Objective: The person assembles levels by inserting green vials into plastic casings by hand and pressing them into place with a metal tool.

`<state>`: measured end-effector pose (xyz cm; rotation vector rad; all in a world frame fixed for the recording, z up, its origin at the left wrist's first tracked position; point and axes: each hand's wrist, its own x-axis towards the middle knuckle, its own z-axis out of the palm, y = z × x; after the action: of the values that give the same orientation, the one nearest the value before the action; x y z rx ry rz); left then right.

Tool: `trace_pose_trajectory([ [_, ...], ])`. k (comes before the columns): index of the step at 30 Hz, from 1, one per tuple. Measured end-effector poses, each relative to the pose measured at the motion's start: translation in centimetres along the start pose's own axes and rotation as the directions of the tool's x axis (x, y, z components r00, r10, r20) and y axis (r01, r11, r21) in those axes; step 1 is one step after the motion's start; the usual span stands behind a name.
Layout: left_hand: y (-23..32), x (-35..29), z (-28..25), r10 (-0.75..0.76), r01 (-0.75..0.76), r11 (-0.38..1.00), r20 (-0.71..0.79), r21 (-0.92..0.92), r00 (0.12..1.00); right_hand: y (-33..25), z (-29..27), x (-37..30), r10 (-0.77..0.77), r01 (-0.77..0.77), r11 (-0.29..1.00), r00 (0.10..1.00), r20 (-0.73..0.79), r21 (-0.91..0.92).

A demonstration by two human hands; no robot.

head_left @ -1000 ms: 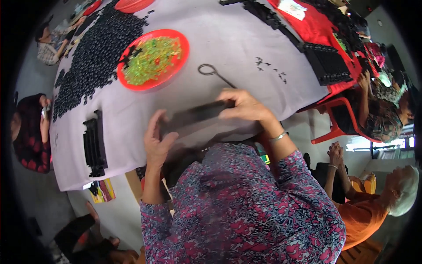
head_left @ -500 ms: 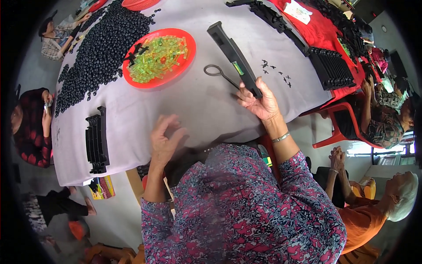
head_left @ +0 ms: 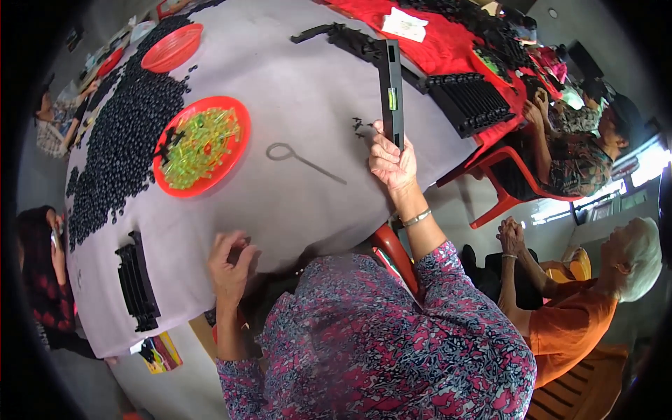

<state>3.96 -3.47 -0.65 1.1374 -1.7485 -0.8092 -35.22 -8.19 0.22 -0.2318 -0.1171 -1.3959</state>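
Observation:
My right hand (head_left: 393,162) is closed around the lower end of a black spirit level (head_left: 389,70), held upright above the table with a yellow-green vial (head_left: 393,99) set in its body. My left hand (head_left: 231,262) hovers by the table's near edge, fingers loosely curled and apart, with nothing visible in it. Between the hands, a metal rod with a ring end (head_left: 318,170) lies on the cloth. To its left, a red plate (head_left: 244,122) carries loose yellow-green vials (head_left: 203,150) and a few black pieces. Small black pieces (head_left: 361,127) lie beside the raised level.
A large heap of small black parts (head_left: 129,133) spreads along the left, beside a red basket (head_left: 171,50). Black level bodies are stacked at the near left (head_left: 138,283) and on the right (head_left: 469,105). Other people sit around; a red chair (head_left: 497,182) stands at right.
My right hand has turned the spirit level from a slant to upright. The whole view has shifted, so the table things appear lower and further left. My left hand remains near the edge.

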Motion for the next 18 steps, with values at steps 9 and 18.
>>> trace_pose_trajectory([
  [9,0.5,0.2,0.1,0.012,-0.012,1.0,0.021,0.017,1.0,-4.6,-0.7,-1.5,-0.268,0.266,0.963,0.961,0.068,0.035],
  [18,0.6,0.2,0.3,0.008,-0.008,1.0,0.016,0.021,1.0,-8.2,-2.5,-3.6,-0.385,0.385,0.923,0.918,0.092,0.012],
])
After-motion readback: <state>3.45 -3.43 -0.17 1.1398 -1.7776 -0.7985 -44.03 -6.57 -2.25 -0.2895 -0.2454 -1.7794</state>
